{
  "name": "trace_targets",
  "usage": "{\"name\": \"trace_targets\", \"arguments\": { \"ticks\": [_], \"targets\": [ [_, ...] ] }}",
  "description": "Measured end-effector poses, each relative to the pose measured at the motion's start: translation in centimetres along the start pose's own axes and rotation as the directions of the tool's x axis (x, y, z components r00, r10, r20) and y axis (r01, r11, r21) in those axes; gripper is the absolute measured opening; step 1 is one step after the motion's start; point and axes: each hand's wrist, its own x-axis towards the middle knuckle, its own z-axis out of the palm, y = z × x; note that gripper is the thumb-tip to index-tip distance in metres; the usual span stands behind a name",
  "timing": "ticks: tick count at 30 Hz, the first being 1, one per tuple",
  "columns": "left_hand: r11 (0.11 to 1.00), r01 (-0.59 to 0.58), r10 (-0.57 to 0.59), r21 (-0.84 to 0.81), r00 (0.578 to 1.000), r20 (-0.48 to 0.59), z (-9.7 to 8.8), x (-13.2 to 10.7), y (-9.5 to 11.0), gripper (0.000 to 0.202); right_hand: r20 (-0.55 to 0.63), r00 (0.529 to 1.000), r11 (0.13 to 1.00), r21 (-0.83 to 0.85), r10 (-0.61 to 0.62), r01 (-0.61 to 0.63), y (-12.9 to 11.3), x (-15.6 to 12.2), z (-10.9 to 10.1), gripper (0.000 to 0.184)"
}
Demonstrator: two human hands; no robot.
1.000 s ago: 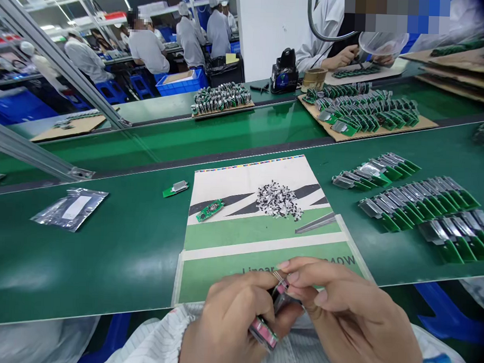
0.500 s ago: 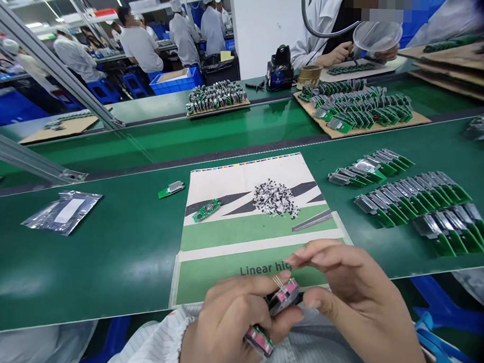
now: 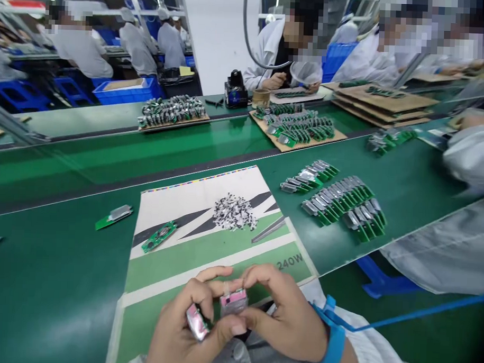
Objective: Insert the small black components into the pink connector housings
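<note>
Both my hands meet low in the view over the printed cardboard sheet (image 3: 207, 254). My left hand (image 3: 181, 327) grips a small pink-edged part (image 3: 196, 322) in its fingers. My right hand (image 3: 288, 315), with a blue wrist strap (image 3: 334, 338), pinches a second pink-topped part (image 3: 233, 300) together with the left thumb and forefinger. On the sheet lie a heap of tiny black and silver components (image 3: 235, 212), a small green circuit board (image 3: 159, 236) and a thin metal tool (image 3: 269, 230).
Rows of green boards with metal ends (image 3: 336, 198) lie to the right on the green belt (image 3: 56, 260). A single board (image 3: 114, 216) lies left of the sheet. More boards sit on cardboard trays (image 3: 299, 128) beyond. A white-sleeved neighbour (image 3: 463, 210) is at right; other workers sit behind.
The view has swung right and my hands moved left in it. My right fingers, lifted apart half a second ago, have closed onto the pink-topped part.
</note>
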Motion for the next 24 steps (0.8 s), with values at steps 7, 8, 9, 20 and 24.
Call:
{"name": "trace_targets", "arguments": {
  "ticks": [7, 8, 9, 20, 24],
  "targets": [
    [0.794, 0.463, -0.459, -0.394, 0.881, 0.111, -0.2, 0.9, -0.8, 0.044, -0.172, 0.985, 0.984, -0.181, -0.027, -0.005, 0.6, 0.9, -3.9, 0.014],
    [0.747, 0.502, -0.501, -0.435, 0.856, 0.129, -0.2, 1.0, -1.0, 0.046, -0.227, 0.974, 0.966, -0.252, 0.0, -0.058, 1.0, 0.8, -5.1, 0.013],
    [0.71, 0.534, -0.535, -0.459, 0.833, 0.142, -0.3, 1.0, -1.3, 0.047, -0.286, 0.958, 0.937, -0.326, 0.028, -0.125, 1.5, 0.5, -6.3, 0.014],
    [0.595, 0.613, -0.54, -0.52, 0.784, 0.305, 0.0, 0.7, -2.5, 0.041, -0.719, 0.678, 0.346, -0.603, 0.156, -0.719, 7.1, -4.1, -13.0, 0.022],
    [0.598, 0.617, -0.528, -0.512, 0.784, 0.327, 0.0, 0.8, -2.5, 0.041, -0.738, 0.663, 0.3, -0.609, 0.125, -0.735, 7.5, -3.5, -13.2, 0.026]
  ]
}}
